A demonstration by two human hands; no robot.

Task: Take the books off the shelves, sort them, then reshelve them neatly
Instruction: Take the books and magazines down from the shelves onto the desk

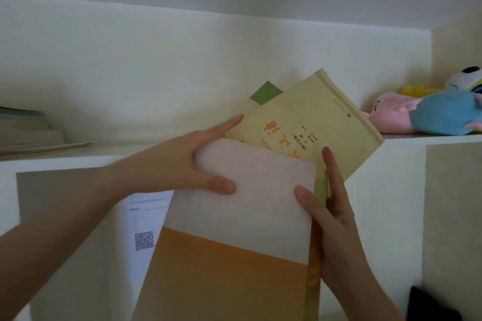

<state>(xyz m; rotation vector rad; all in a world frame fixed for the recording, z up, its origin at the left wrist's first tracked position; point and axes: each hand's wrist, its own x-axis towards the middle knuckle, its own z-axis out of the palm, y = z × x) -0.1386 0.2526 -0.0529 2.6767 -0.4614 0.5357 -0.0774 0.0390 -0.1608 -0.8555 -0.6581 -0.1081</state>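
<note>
I hold a small stack of books in front of a white shelf unit. The nearest book (234, 242) has a white upper cover and an orange lower part. Behind it a pale yellow book (320, 122) with orange characters sticks up, tilted to the right, and a green corner (266, 92) of a third book shows behind that. My left hand (182, 164) grips the stack's top left corner, thumb on the white cover. My right hand (331, 206) grips the stack's right edge, thumb on the front.
A few books (31, 133) lie flat on the shelf top (78, 157) at the left. Plush toys (430, 109) lie on the shelf at the right. A sheet with a QR code (144, 224) hangs in the cubby behind the stack.
</note>
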